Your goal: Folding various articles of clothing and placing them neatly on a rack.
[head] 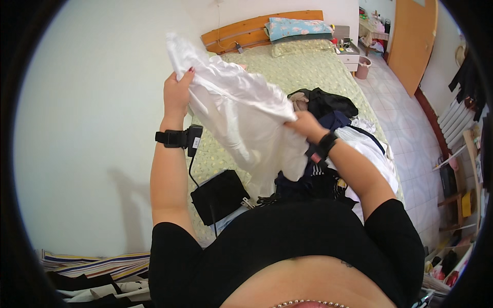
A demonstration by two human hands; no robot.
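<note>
A white, slightly sheer garment [238, 119] is stretched in the air between my two hands, above the bed. My left hand [178, 92] pinches its upper left part, near the wall. Lower and to the right, my right hand [308, 125] grips its other side; this hand is a little blurred. Behind and below my right hand lies a heap of dark clothes [333, 102] and white clothes [364, 154]. A folded black cloth item [219, 196] rests on the bed below the garment, over something light blue.
The bed [250, 61] has a wooden headboard [227, 34] and a blue floral pillow [300, 27]. Beyond it are a nightstand [348, 59] and a pink bin [363, 68]. A wall runs along the left; a radiator [456, 119] and a wooden chair [456, 204] are at the right.
</note>
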